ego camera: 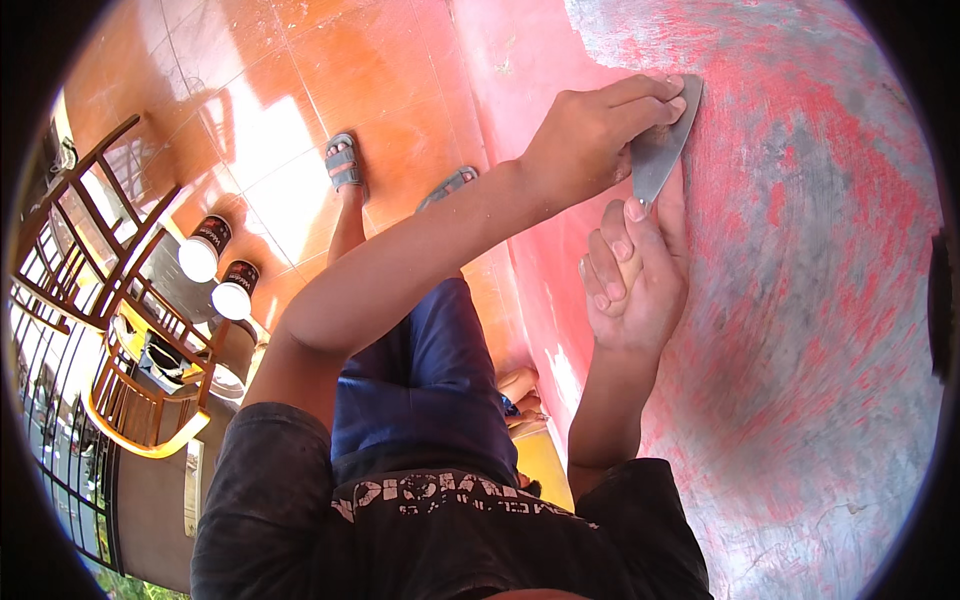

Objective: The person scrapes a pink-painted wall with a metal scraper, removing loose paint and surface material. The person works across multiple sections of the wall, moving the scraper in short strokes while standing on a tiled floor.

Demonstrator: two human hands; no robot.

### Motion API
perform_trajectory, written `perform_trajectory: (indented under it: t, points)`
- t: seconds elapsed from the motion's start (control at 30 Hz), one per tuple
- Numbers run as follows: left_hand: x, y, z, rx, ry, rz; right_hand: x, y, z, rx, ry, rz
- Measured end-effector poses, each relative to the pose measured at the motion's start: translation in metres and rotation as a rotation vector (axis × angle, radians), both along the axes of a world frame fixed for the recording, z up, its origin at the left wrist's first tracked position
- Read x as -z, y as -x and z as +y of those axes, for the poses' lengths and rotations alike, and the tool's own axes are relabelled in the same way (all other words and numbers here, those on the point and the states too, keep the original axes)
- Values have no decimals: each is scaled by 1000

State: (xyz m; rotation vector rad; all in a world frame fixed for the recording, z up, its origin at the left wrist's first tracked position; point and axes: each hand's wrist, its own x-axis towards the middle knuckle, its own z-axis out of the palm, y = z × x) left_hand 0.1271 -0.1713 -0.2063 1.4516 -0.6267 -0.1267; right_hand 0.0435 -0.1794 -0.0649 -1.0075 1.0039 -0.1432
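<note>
My right hand (637,277) grips the light-coloured handle of a putty knife (664,154), with the metal blade pointing up in the picture. The fingertips of my left hand (600,135) press on the blade near its wide end, the thumb partly hidden. The blade lies at the painted wall (780,300), where red paint is patchy over a grey and whitish surface. A smoother pink stretch of the wall shows beside both hands. Whether the blade's edge touches the wall along its full width cannot be told.
Two paint cans (204,249) (236,290) with white lids stand at the left, near wooden chairs (150,405) and a metal railing (60,450). Orange floor tiles (360,67) lie under my sandalled feet. Part of another person (519,390) shows low by the wall, behind my legs.
</note>
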Motion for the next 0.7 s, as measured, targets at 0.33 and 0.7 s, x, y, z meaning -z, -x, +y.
perform_trajectory:
  t: [0.33, 0.7]
  points:
    - [0, 28, 2, 26, 92, -53, -4, 21, 6, 28, -5, 31]
    - [-1, 32, 8, 35, 53, -52, 8, 37, 10, 89, 21, 3]
